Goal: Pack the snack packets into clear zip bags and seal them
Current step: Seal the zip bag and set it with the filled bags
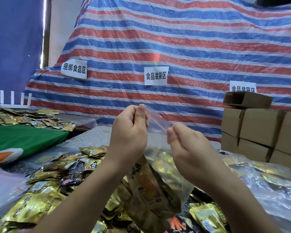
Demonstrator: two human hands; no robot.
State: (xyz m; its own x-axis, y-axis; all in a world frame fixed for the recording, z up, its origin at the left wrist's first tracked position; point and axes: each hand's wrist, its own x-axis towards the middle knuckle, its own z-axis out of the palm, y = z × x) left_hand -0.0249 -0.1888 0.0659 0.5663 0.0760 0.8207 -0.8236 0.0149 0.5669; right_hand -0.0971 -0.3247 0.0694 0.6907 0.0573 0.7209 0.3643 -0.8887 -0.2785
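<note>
While both hands pinch its zip strip, bag: hangs mid-air at centre, packets inside.
Left hand: grip pinching the strip's left end.
Right hand: grip pinching the strip at 3 o'clock of the left.
Seal: looks partly pressed; I cannot tell how far.
Left: loose packets heaped on tabletop at 7 o'clock.
Done: filled bags at 4 o'clock.

Red-blue-white striped tarp, gold packets
</note>
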